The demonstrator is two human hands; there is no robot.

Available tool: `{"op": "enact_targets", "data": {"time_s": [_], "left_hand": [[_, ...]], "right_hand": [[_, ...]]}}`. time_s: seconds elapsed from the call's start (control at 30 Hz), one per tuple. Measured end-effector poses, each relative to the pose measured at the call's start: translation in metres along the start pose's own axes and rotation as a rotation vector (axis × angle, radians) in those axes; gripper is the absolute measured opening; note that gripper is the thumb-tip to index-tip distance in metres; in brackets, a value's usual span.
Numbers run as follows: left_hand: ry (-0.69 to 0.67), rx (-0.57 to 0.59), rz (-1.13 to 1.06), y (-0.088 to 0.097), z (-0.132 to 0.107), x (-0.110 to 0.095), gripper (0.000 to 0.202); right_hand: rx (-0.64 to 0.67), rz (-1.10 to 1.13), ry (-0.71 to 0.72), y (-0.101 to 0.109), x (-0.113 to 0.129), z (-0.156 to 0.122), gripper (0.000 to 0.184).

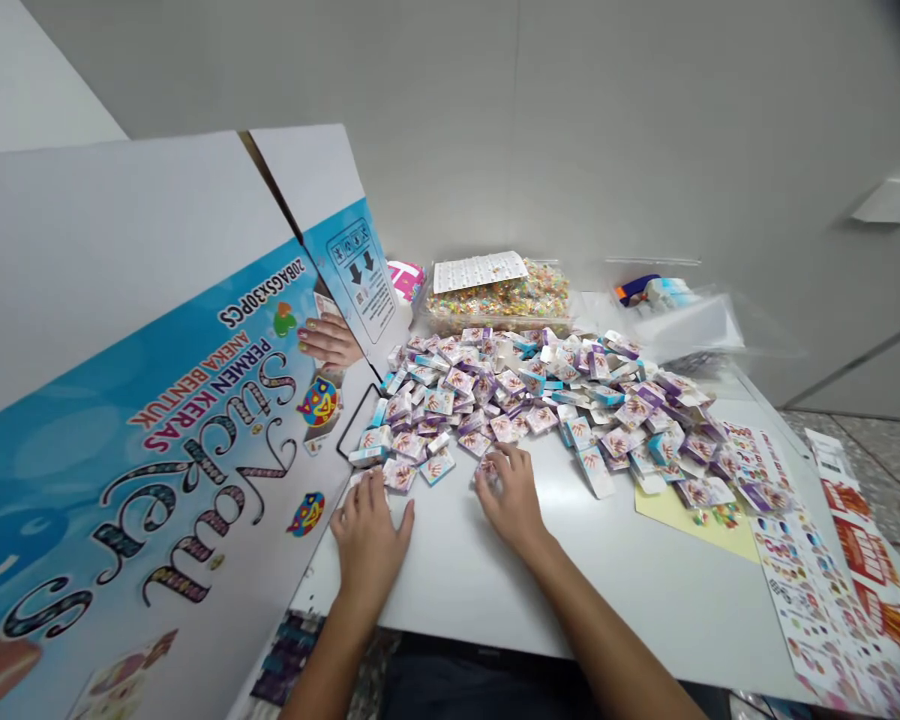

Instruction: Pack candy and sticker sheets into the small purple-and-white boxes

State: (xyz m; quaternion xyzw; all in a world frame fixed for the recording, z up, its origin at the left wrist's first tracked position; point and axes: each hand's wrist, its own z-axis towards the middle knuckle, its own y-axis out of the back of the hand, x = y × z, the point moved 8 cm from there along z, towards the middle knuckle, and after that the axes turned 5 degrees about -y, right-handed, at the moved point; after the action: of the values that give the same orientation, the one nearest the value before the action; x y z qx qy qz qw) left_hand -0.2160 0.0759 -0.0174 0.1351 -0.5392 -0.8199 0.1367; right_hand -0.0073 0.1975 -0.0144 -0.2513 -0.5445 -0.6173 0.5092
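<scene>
A heap of small purple, blue and white candy boxes covers the back of the white table. At the heap's front edge, my right hand has its fingers closed round one small purple-and-white box. My left hand lies palm down at the heap's front left corner, fingers stretched forward and thumb apart. Its fingertips rest by a white box edge, partly hidden under them. Just right of those fingers lie a purple box and a blue box.
A large printed carton stands close on the left. Behind the heap is a clear tub of small colourful pieces. Plastic bags lie at the back right. Yellow paper and sticker sheets lie to the right.
</scene>
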Motion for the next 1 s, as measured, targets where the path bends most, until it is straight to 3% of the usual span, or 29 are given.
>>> {"op": "enact_targets", "data": {"time_s": [0.13, 0.23, 0.53, 0.63, 0.73, 0.9, 1.0], "left_hand": [[0.030, 0.070, -0.043, -0.012, 0.009, 0.007, 0.052], [0.010, 0.039, -0.058, -0.016, 0.010, 0.008, 0.054], [-0.139, 0.015, -0.135, -0.020, 0.017, 0.010, 0.046], [-0.153, 0.010, -0.157, -0.022, 0.020, 0.011, 0.051], [-0.157, -0.008, -0.182, -0.021, 0.015, 0.008, 0.042], [-0.132, -0.123, -0.212, 0.004, 0.012, 0.000, 0.038], [-0.144, -0.236, -0.270, 0.032, 0.039, -0.014, 0.042]], "right_hand": [[0.083, -0.388, 0.031, -0.028, -0.004, -0.015, 0.057], [0.164, -0.524, 0.048, -0.043, -0.007, -0.015, 0.055], [0.150, -0.472, 0.050, -0.055, -0.006, -0.005, 0.054], [0.111, -0.418, 0.044, -0.053, -0.011, -0.003, 0.053], [0.049, -0.346, 0.045, -0.045, -0.015, -0.004, 0.051], [-0.048, -0.227, 0.056, -0.032, -0.020, -0.005, 0.039], [-0.074, -0.174, 0.064, -0.029, -0.020, -0.004, 0.034]]}}
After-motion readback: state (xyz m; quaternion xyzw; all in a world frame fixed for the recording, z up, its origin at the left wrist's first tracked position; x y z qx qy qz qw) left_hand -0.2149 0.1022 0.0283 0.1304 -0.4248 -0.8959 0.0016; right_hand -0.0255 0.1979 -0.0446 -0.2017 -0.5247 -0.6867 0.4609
